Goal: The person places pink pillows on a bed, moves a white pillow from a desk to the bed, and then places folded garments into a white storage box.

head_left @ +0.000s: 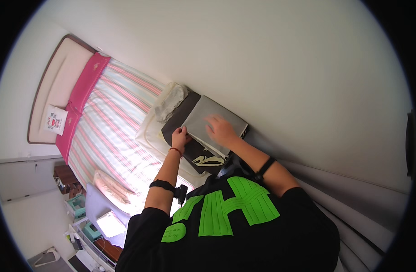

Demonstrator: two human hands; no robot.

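Observation:
A flat grey rectangular piece [203, 112], like a folder or a folded cover, lies slanted on a dark surface [183, 111] by the wall. My left hand [179, 139], with a red band at its wrist, pinches the left corner of the grey piece. Fingers apart, my right hand [222, 130] rests on or just over the middle of it. Below its near edge shows a pale layer. A dark panel with a cream pattern [209, 161] lies nearest to my body.
Crumpled clear plastic [172, 100] sits beyond the dark surface. To the left stretches a bed with a striped cover [122, 104] and pink headboard trim. A white wall [298, 68] rises at right, above grey curtain-like folds [348, 190]. A chair [99, 208] and desk stand lower left.

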